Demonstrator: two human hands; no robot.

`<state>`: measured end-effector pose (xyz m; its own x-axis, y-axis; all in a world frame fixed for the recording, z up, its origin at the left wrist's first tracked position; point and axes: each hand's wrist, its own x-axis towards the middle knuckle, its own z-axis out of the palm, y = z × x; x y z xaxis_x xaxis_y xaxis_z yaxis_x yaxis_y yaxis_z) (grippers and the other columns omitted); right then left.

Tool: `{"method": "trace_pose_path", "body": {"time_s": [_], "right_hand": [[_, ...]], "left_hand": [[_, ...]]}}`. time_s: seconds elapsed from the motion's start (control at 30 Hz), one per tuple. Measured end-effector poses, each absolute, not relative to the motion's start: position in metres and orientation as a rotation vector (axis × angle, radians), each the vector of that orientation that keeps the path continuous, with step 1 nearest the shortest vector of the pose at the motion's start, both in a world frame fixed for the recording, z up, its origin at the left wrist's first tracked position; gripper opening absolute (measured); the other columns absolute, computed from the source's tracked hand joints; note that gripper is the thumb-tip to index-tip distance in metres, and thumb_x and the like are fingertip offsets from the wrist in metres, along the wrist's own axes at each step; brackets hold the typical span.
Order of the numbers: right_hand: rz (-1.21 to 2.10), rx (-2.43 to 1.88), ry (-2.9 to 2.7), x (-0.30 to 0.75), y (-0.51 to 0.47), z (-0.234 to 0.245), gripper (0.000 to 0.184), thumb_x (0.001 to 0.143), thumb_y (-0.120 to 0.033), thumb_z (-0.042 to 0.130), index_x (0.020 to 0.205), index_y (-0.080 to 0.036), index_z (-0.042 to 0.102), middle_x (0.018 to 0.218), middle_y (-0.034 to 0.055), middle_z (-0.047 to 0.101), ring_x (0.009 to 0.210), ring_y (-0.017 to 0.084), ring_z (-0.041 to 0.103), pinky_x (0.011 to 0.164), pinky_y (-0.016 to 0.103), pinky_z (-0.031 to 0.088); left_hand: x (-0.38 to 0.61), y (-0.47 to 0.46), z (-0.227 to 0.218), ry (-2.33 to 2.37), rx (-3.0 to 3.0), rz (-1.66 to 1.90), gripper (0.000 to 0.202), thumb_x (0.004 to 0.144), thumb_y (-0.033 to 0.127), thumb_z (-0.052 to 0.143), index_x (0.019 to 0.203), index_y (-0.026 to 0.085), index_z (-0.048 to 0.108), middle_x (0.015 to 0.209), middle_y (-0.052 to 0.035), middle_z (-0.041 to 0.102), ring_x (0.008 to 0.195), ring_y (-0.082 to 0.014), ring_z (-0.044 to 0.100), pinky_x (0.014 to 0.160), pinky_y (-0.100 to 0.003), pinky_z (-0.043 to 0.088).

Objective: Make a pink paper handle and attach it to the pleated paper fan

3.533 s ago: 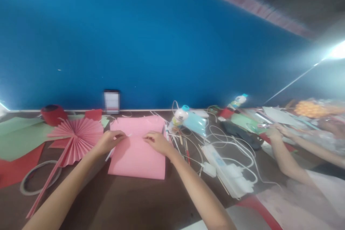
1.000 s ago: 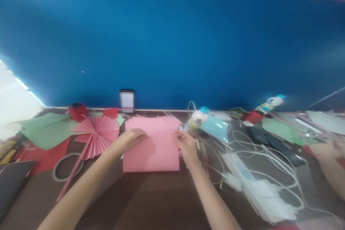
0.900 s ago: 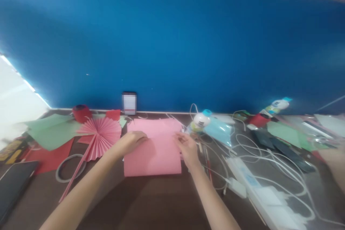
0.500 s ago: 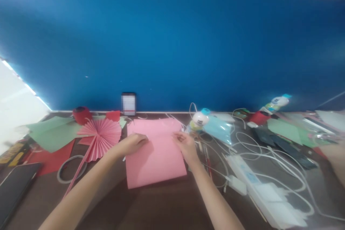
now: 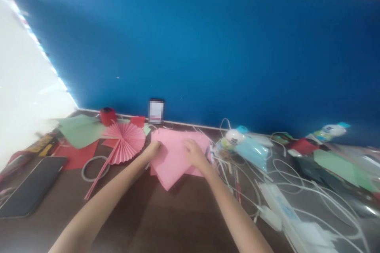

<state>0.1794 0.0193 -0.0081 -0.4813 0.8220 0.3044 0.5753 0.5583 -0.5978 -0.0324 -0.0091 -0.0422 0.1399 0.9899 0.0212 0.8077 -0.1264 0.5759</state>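
Observation:
A pink paper sheet [image 5: 173,166] lies turned at an angle on the dark table [image 5: 166,221], one corner pointing toward me. My left hand [image 5: 154,150] rests on the sheet's left edge, fingers curled onto the paper. My right hand [image 5: 194,154] presses on its upper right part with fingers bent over it. Both hands touch the same sheet. A pleated pink paper fan [image 5: 127,142] on a stick lies just left of my left hand.
Green paper [image 5: 80,130] and red paper [image 5: 75,154] lie at the left, with a red tape roll [image 5: 107,115], a white ring [image 5: 93,168] and a dark tablet [image 5: 31,185]. White cables and a power strip [image 5: 285,213] crowd the right, beside a glue bottle [image 5: 234,136]. A blue wall stands behind.
The pink sheet has been rotated so a corner points toward me; both hands stayed on it. The camera swung left, and the other person's arm at the right is out of view.

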Motion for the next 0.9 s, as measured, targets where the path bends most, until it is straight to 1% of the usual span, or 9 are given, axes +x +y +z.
{"method": "trace_pose_path", "body": {"time_s": [0.1, 0.13, 0.27, 0.37, 0.43, 0.5, 0.63, 0.8, 0.9], "right_hand": [[0.582, -0.963, -2.474, 0.154, 0.015, -0.017, 0.033, 0.084, -0.02, 0.041, 0.11, -0.017, 0.061, 0.121, 0.0088, 0.058, 0.114, 0.02, 0.05, 0.101, 0.038, 0.034], [0.579, -0.925, -2.532, 0.148, 0.015, -0.02, 0.034, 0.086, -0.022, 0.038, 0.113, -0.018, 0.059, 0.124, 0.0081, 0.056, 0.115, 0.02, 0.049, 0.101, 0.038, 0.034], [0.56, -0.862, -2.652, 0.142, 0.017, -0.03, 0.039, 0.091, -0.025, 0.029, 0.121, -0.019, 0.053, 0.127, 0.0066, 0.054, 0.116, 0.019, 0.048, 0.101, 0.038, 0.035], [0.452, -0.908, -2.691, 0.145, 0.017, -0.039, 0.041, 0.09, -0.022, 0.03, 0.126, -0.018, 0.049, 0.131, 0.0077, 0.05, 0.119, 0.02, 0.045, 0.102, 0.04, 0.033], [0.358, -0.952, -2.707, 0.145, 0.016, -0.046, 0.043, 0.087, -0.016, 0.032, 0.127, -0.016, 0.047, 0.132, 0.0089, 0.048, 0.121, 0.02, 0.044, 0.103, 0.04, 0.032], [0.322, -0.977, -2.709, 0.144, 0.015, -0.051, 0.044, 0.085, -0.012, 0.033, 0.127, -0.014, 0.047, 0.132, 0.0108, 0.048, 0.121, 0.021, 0.044, 0.103, 0.04, 0.032], [0.327, -0.978, -2.708, 0.142, 0.015, -0.055, 0.044, 0.084, -0.012, 0.033, 0.126, -0.011, 0.047, 0.13, 0.013, 0.049, 0.12, 0.02, 0.044, 0.104, 0.039, 0.033], [0.319, -0.951, -2.712, 0.148, 0.013, -0.056, 0.044, 0.086, -0.014, 0.032, 0.128, -0.009, 0.046, 0.132, 0.0131, 0.047, 0.123, 0.02, 0.041, 0.104, 0.038, 0.033], [0.312, -0.923, -2.725, 0.159, 0.009, -0.056, 0.046, 0.085, -0.012, 0.03, 0.129, -0.01, 0.044, 0.133, 0.013, 0.046, 0.124, 0.02, 0.041, 0.104, 0.04, 0.035]], "left_hand": [[-0.033, -0.011, -0.054, 1.821, 1.961, 0.544, 0.023, 0.087, 0.026, 0.049, 0.1, 0.009, 0.058, 0.098, -0.0098, 0.06, 0.084, -0.0179, 0.058, 0.075, -0.036, 0.048], [-0.033, -0.013, -0.056, 1.848, 1.961, 0.541, 0.022, 0.086, 0.025, 0.05, 0.099, 0.009, 0.058, 0.096, -0.01, 0.06, 0.084, -0.0178, 0.058, 0.075, -0.035, 0.048], [-0.033, -0.016, -0.056, 1.924, 2.003, 0.537, 0.019, 0.083, 0.012, 0.046, 0.075, 0.007, 0.062, 0.074, -0.0098, 0.062, 0.069, -0.0167, 0.058, 0.067, -0.029, 0.045], [-0.031, -0.018, -0.053, 1.956, 2.076, 0.521, 0.021, 0.082, 0.007, 0.041, 0.075, 0.008, 0.061, 0.074, -0.0118, 0.062, 0.069, -0.0184, 0.059, 0.066, -0.03, 0.045], [-0.028, -0.021, -0.051, 1.96, 2.149, 0.508, 0.024, 0.081, 0.004, 0.037, 0.082, 0.006, 0.06, 0.081, -0.0158, 0.062, 0.075, -0.0215, 0.061, 0.069, -0.034, 0.046], [-0.025, -0.023, -0.05, 1.904, 2.26, 0.507, 0.027, 0.081, 0.003, 0.035, 0.094, 0.006, 0.058, 0.095, -0.0188, 0.061, 0.09, -0.0241, 0.06, 0.078, -0.037, 0.045], [-0.021, -0.027, -0.058, 1.678, 2.491, 0.515, 0.037, 0.085, 0.008, 0.035, 0.12, 0.011, 0.047, 0.123, -0.0144, 0.053, 0.117, -0.0194, 0.048, 0.099, -0.035, 0.035], [-0.02, -0.034, -0.077, 1.672, 2.569, 0.517, 0.044, 0.087, 0.01, 0.029, 0.13, 0.0, 0.034, 0.131, -0.0223, 0.045, 0.125, -0.0242, 0.04, 0.102, -0.04, 0.033], [-0.019, -0.036, -0.081, 1.711, 2.62, 0.52, 0.046, 0.086, 0.012, 0.03, 0.13, 0.0, 0.034, 0.13, -0.0218, 0.046, 0.125, -0.0252, 0.039, 0.101, -0.041, 0.034]]}}
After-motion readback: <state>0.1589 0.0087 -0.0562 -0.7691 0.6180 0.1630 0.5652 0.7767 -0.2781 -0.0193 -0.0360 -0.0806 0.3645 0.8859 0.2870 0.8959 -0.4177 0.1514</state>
